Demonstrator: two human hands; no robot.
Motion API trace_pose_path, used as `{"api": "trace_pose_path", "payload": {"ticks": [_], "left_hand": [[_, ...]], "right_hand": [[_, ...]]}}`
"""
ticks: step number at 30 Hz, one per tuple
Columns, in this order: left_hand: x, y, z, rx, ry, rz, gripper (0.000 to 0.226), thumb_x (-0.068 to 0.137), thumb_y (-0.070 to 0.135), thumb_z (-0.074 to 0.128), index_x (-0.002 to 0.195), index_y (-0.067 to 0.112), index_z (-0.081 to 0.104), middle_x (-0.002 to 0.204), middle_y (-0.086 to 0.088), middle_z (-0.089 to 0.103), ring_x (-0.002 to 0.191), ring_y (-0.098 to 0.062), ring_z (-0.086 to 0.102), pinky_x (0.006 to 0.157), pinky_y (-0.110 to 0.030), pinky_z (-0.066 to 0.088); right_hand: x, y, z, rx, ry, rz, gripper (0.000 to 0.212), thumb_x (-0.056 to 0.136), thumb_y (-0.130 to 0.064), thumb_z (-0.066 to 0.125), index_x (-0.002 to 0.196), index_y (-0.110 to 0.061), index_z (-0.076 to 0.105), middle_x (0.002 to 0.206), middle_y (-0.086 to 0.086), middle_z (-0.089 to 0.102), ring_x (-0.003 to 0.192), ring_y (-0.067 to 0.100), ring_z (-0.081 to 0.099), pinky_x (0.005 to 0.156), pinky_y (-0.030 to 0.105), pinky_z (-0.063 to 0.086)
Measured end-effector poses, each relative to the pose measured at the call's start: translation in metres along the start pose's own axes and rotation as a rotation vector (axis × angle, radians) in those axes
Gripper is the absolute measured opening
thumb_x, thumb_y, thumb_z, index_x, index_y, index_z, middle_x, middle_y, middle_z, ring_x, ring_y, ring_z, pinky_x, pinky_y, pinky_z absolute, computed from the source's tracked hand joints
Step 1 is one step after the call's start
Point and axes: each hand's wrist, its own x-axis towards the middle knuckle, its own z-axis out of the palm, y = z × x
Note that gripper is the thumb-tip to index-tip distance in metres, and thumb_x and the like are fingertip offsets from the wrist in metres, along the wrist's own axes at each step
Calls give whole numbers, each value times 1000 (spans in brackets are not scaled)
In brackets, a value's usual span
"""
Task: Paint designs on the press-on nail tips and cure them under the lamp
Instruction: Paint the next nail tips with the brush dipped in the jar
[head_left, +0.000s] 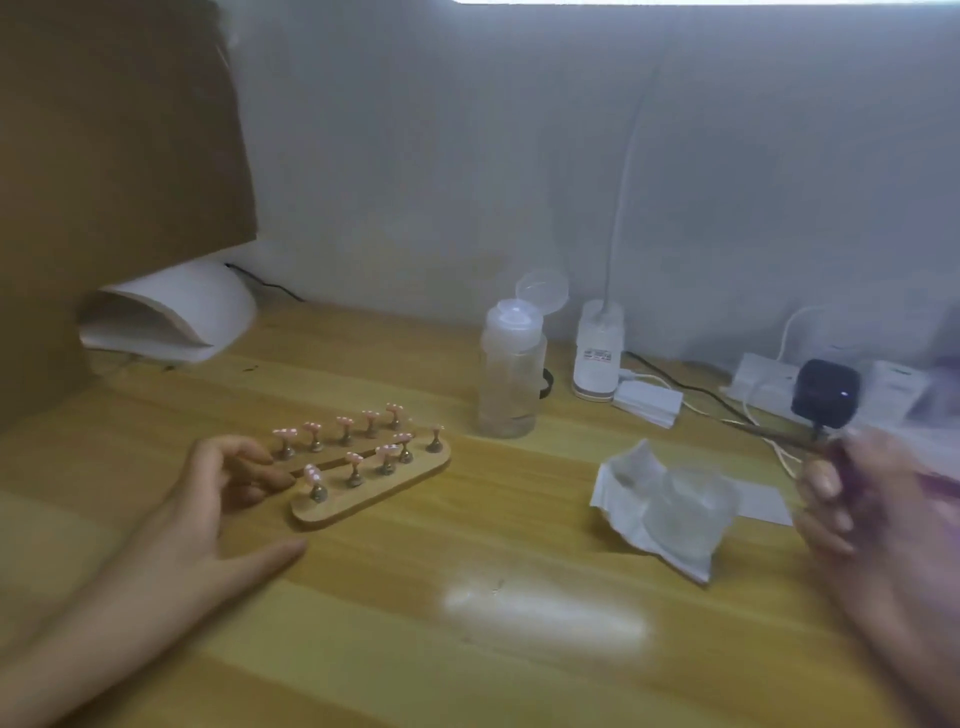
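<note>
At the far left of the worktop (363, 649), back beyond the wooden stand (374, 493), a white curing lamp (171, 312) sits against a brown board, its opening turned toward the stand. Just left of the stand lies the person's left hand (208, 499), palm on the wood, fingers loose and nearly straight, gripping nothing, their tips resting against the stand's left end. The stand itself lies slanted near the middle of the worktop and carries the pink nail tips (311, 472), each on its own little metal peg, in two rows. To the right of the stand and a bit farther back stands a clear bottle (511, 374), its flip cap open. Past that, farther right, is the white base of a desk lamp (597, 353) by the wall. A crumpled white wipe (665, 504) lies well to the right of the stand, and behind it a black plug (826, 392) sits in a white power strip (763, 379). Farthest from the stand, at the right edge, is the right hand (857, 509), blurred, fingers curled; a thin dark stick (769, 434) points out of it toward the stand, but I cannot tell whether it is gripped.
</note>
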Motion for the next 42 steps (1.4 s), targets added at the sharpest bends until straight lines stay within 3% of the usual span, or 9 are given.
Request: {"api": "trace_pose_path", "payload": {"ticks": [7,11,15,24,28,31,36,39,42], "left_hand": [[6,24,18,21,-15,2,57,64,15,91,90,34,44,98,15,67,93,8,61,74,5,37],[6,42,11,-64,-194,-7,51,52,41,87,87,41,49,99,11,75,93,3,69,83,-23,53],[-1,86,34,-104,-423,211,46,66,53,84,93,43,48,108,18,73,102,2,68,83,-11,52],[6,146,115,-308,-711,404,48,78,11,84,108,13,47,109,10,68,101,-8,65,87,-14,47],[8,142,112,-432,-697,376,51,77,25,83,110,12,46,112,5,70,100,-15,67,86,-20,51],[9,142,116,-525,-675,311,40,80,14,81,101,15,46,95,-5,73,80,-13,69,72,-14,50],[7,149,118,-424,-608,356,37,81,14,80,95,22,47,87,2,74,64,-1,59,59,-11,42],[3,154,115,-320,-528,433,33,79,25,76,93,31,46,89,10,73,71,-9,63,62,-28,47],[-4,156,112,-280,-480,511,35,80,19,75,93,33,46,87,14,73,80,-11,68,63,-28,47]], "right_hand": [[2,-5,10,135,82,232,23,90,-36,57,71,-24,58,52,-6,47,42,3,36,35,13,29],[1,-7,9,181,25,276,46,103,-26,38,63,-24,61,51,-2,47,42,7,35,35,16,30],[-1,-7,13,95,32,238,33,104,-23,36,75,-19,51,54,-1,51,44,9,38,38,17,31],[-2,-5,12,50,82,203,26,103,-17,40,78,-23,39,53,-2,53,43,8,41,39,17,31],[0,-3,12,63,81,210,27,103,-20,42,76,-22,40,52,-3,51,42,8,39,38,17,30],[1,-1,11,13,51,194,24,100,-25,49,77,-19,44,51,-4,50,40,7,37,38,16,29],[-1,-3,8,12,19,91,24,83,-34,63,76,-16,49,50,-3,50,38,6,37,36,15,29],[-1,-4,6,13,75,48,25,91,-34,61,74,-18,49,50,-3,50,39,7,37,36,17,28],[-2,-4,4,-18,134,6,27,103,-24,49,76,-21,45,50,-2,51,41,9,40,39,17,27]]}}
